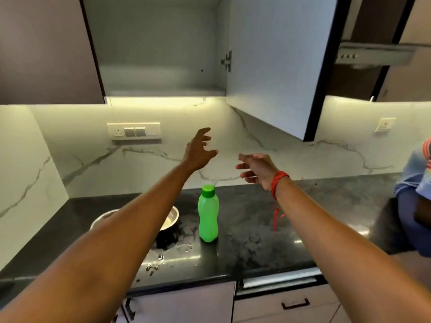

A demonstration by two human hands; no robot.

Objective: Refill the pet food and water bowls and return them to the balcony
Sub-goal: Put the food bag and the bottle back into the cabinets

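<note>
Bottle (208,214) stands on the counter (256,234), bowl (171,216) just left.

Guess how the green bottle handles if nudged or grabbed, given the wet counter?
The green bottle is tall on a narrow base, so a high push probably tips it. Water droplets on the dark counter may let it slide. Its waisted plastic body likely grips well; fill level cannot be seen.

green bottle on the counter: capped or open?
Capped. The green bottle stands upright on the dark counter with its green screw cap seated on top. How full it is cannot be told.
</note>
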